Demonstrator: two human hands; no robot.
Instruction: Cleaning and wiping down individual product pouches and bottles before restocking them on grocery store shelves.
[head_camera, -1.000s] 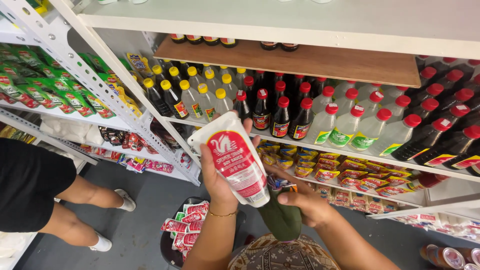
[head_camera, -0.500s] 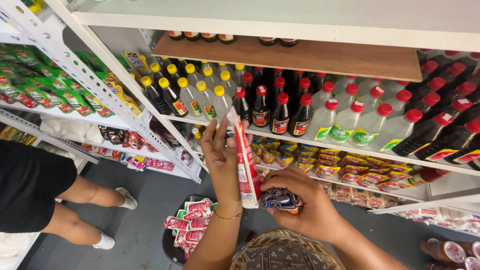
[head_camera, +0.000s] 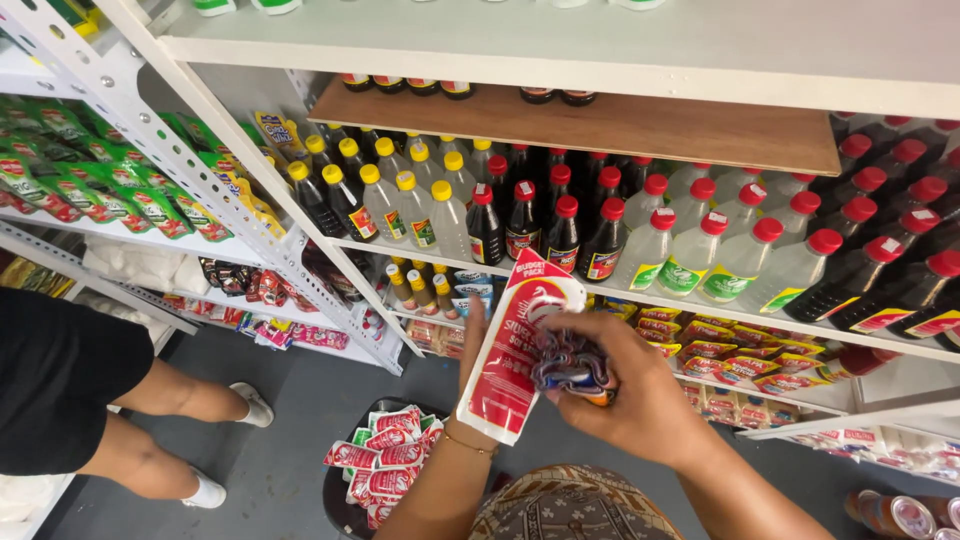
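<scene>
The left hand (head_camera: 478, 352) holds one flat red-and-white pouch (head_camera: 515, 350) upright in front of the shelves, its fingers closed around the pouch's back edge so only the fingertips show beside it. The pouch is glossy plastic film, roughly rectangular with a narrowed white top. The right hand (head_camera: 630, 385) presses a crumpled multicoloured cloth (head_camera: 570, 365) against the pouch's front face, fingers clenched on the soft, bunched fabric.

Below the hands, a dark basket (head_camera: 340, 490) on the floor holds a heap of similar red-and-white pouches (head_camera: 385, 455), about ten visible, overlapping.

The middle shelf (head_camera: 640, 298) carries upright plastic bottles in rows: about ten yellow-capped bottles (head_camera: 400, 195), some dark and some clear, then roughly eight dark red-capped bottles (head_camera: 545, 215), then about eight clear red-capped bottles (head_camera: 720, 250) with green labels, and more dark ones leaning at the far right. A bare wooden board (head_camera: 620, 125) lies above them.

At the left stands another person (head_camera: 90, 400) in black shorts and white shoes on the grey floor (head_camera: 290, 380).
</scene>
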